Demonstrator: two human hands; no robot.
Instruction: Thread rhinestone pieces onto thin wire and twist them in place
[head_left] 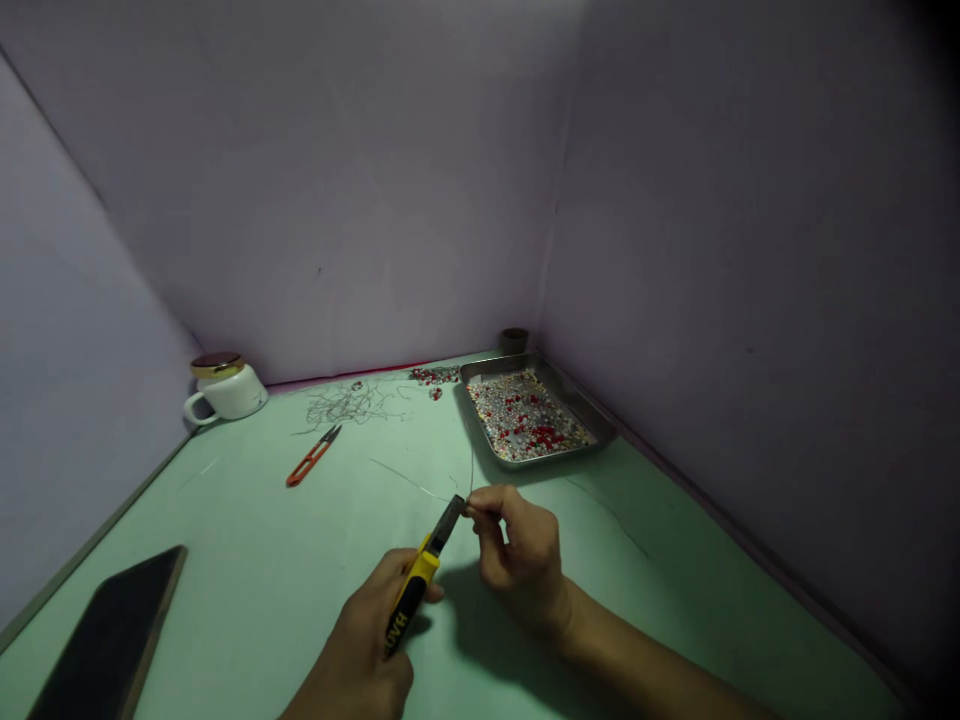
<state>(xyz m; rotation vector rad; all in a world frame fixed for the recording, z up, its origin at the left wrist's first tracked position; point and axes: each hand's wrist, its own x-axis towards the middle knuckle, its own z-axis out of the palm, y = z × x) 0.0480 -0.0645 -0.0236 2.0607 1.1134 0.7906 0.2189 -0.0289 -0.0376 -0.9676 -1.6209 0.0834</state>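
Observation:
My left hand [367,640] is wrapped round the yellow-and-black handles of a pair of pliers [421,572]. The dark jaws of the pliers meet a thin wire [409,480] near the fingertips of my right hand [521,555]. That hand pinches the wire between thumb and forefinger, just right of the jaws. One end of the wire stretches up and left over the table, and another thin strand rises from the pinch toward the tray. Whatever small piece sits inside the pinch is hidden by the fingers.
A metal tray [510,464] of small red, white and pale beads stands at the back right, a dark cup [514,341] behind it. Red thread snips [313,458], tangled wire [349,403], beaded pieces [435,376], a white lidded mug [236,392] and a phone [112,640] lie around. Walls enclose the table [247,560].

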